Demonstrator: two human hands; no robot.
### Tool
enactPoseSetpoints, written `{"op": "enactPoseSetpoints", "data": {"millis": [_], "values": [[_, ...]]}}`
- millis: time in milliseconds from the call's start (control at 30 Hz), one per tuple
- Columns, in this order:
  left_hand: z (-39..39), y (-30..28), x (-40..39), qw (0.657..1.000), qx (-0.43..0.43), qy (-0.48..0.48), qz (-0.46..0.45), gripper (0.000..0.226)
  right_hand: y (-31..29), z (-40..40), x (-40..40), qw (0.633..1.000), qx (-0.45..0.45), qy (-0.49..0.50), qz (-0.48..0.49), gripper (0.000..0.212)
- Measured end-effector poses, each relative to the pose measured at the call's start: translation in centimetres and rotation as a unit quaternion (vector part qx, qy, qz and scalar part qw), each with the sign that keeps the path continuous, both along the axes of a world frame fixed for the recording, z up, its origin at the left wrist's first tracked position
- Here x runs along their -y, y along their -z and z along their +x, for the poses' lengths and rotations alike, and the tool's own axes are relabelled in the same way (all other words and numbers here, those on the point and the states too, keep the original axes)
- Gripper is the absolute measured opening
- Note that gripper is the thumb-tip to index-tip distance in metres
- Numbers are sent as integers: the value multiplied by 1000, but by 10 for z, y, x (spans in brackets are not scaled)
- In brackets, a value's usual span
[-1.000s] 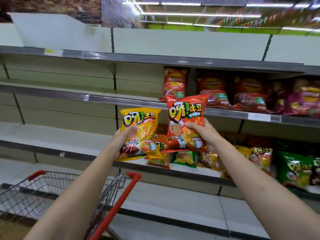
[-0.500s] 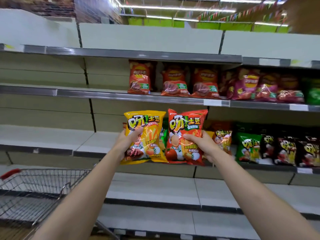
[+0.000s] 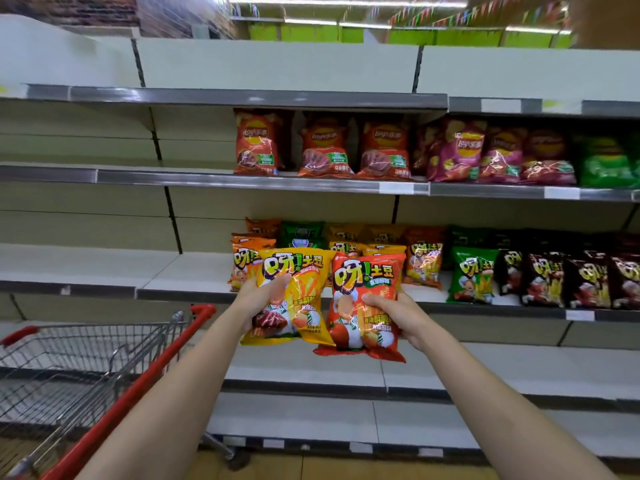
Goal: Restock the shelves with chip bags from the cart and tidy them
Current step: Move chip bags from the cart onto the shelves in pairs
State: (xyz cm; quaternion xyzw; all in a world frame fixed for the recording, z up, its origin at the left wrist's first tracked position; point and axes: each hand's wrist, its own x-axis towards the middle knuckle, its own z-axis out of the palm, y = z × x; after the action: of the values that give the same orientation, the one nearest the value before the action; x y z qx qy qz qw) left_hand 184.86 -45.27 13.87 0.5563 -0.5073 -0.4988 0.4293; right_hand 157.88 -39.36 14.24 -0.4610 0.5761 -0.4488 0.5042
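Observation:
My left hand [image 3: 260,299] grips a yellow chip bag [image 3: 301,271] by its left side, thumb across the front. A red chip bag [image 3: 372,292] is held upright in my right hand [image 3: 391,311], thumb on its front. Both bags hang side by side in front of the middle shelf [image 3: 194,293], just below its edge. Behind them on that shelf stand orange, yellow and green bags [image 3: 422,259] of the same brand. The red-handled wire cart [image 3: 104,355] sits at the lower left.
The upper shelf [image 3: 242,181] carries red chip bags [image 3: 325,147], purple ones [image 3: 464,150] and green ones at the far right. Green [image 3: 471,275] and dark bags [image 3: 581,278] fill the middle shelf to the right. The shelves' left halves are bare. Lower shelves [image 3: 311,375] run beneath.
The view has shifted right and back, so more stocked shelf shows at the right. Both hands with their bags have come lower, from shelf height to just below the middle shelf's edge.

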Motion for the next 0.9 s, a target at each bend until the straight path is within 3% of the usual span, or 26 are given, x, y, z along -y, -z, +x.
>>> {"op": "enactPoseSetpoints", "data": {"millis": [100,233,300,433,600,800,900], "values": [[-12,11,3,1000,12,9,12,136,7,-12,-7,1000,-4,9,9,37],[-34,18,-7,999,11,18,47,98,18,-29,-12,999,-5,15,37,40],[-42,24,-10,997,13,24,72,92,26,-36,-12,999,-7,19,49,42],[-53,48,15,991,-1,83,106,113,41,-50,-7,997,-1,44,69,44],[-90,33,22,977,15,174,124,91,54,-77,13,993,2,80,84,35],[-125,68,108,963,62,206,161,122,66,-112,73,989,-23,117,93,64],[-145,54,127,971,17,200,133,91,68,-125,111,988,-34,127,83,64]]}}
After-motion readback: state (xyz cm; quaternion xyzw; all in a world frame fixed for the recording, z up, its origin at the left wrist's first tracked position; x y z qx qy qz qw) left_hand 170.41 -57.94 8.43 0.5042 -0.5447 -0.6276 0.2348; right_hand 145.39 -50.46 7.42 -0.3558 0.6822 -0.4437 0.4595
